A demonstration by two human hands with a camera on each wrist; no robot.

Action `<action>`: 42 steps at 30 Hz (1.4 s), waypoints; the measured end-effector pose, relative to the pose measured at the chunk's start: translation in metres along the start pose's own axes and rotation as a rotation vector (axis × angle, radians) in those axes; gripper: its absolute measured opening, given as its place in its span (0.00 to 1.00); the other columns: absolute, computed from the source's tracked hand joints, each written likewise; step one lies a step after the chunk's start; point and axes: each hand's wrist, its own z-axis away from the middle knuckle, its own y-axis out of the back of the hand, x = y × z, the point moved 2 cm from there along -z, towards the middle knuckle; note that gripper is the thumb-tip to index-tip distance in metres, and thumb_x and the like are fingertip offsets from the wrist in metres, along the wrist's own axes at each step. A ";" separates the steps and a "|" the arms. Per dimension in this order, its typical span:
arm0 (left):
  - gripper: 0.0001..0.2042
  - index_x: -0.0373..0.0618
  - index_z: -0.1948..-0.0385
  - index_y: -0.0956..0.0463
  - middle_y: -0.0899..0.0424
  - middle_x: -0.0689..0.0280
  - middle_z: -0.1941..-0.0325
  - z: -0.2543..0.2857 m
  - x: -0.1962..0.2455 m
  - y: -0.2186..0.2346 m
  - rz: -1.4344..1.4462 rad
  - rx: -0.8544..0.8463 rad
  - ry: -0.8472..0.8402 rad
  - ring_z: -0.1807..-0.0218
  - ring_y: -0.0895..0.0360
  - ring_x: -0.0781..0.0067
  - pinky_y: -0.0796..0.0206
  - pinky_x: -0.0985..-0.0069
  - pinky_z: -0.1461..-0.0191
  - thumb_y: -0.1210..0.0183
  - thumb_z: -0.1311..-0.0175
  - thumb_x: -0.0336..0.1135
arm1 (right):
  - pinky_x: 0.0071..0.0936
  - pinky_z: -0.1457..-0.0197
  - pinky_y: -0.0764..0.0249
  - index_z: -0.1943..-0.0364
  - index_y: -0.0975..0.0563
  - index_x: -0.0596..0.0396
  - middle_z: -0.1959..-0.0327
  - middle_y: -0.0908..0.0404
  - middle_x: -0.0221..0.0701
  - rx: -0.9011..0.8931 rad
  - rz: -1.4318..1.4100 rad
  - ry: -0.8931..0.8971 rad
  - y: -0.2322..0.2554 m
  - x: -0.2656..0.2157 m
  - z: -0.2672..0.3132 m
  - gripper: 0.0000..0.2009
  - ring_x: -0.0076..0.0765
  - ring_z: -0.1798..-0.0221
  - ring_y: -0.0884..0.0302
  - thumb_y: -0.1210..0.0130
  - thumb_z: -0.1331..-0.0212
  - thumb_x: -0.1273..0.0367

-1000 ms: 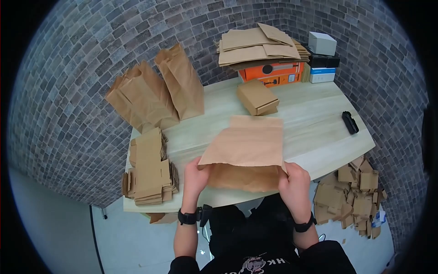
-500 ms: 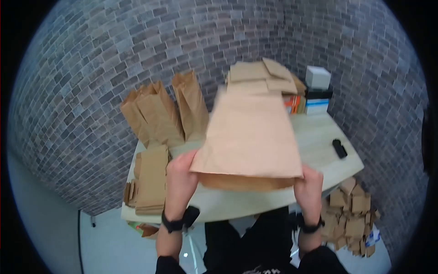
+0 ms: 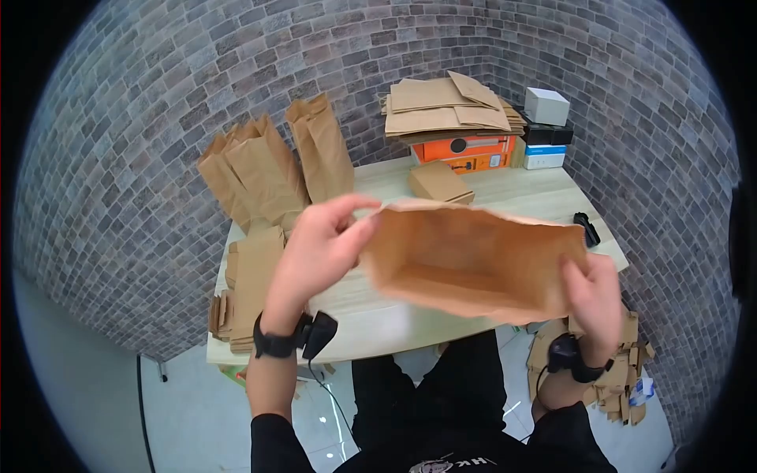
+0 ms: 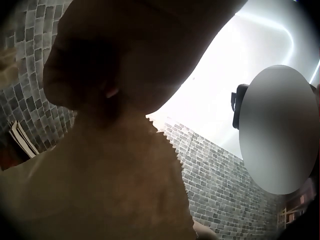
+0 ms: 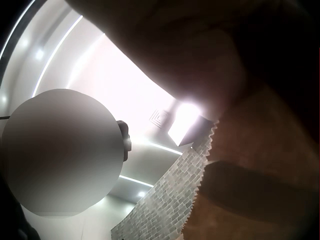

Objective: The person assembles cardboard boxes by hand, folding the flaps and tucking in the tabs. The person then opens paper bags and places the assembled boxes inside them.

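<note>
A brown paper bag point(image 3: 473, 260) is held up above the table, its wide mouth turned toward the head camera so the inside shows. The left hand point(image 3: 322, 244) pinches the bag's left upper edge between thumb and fingers. At the opposite end, the right hand point(image 3: 593, 303) grips the right edge, with fingers at the inner side. In the left wrist view the dark left hand point(image 4: 125, 55) is on the paper point(image 4: 120, 180) with its zigzag edge. The right wrist view shows the right hand point(image 5: 200, 60) against the bag's jagged rim point(image 5: 250, 175).
Upright paper bags point(image 3: 264, 173) stand at the table's back left, above flattened cardboard point(image 3: 256, 276). Behind the held bag are a small carton point(image 3: 440, 183), an orange box point(image 3: 473, 154) under flat bags point(image 3: 445, 106), and stacked boxes point(image 3: 546, 134). A black object point(image 3: 586, 229) lies right; cardboard pieces point(image 3: 631, 347) lie below.
The bag has swung up and then tipped, its mouth now wide and facing the head camera. Both hands have moved farther apart, the right one toward the right and the left one upward.
</note>
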 end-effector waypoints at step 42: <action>0.35 0.65 0.35 0.33 0.46 0.44 0.28 -0.156 -0.125 -0.238 -0.426 -0.101 0.361 0.37 0.39 0.26 0.29 0.48 0.42 0.35 0.50 0.55 | 0.23 0.76 0.41 0.66 0.25 0.66 0.83 0.31 0.24 0.266 0.013 -0.133 0.025 0.036 0.002 0.09 0.16 0.79 0.38 0.54 0.34 0.73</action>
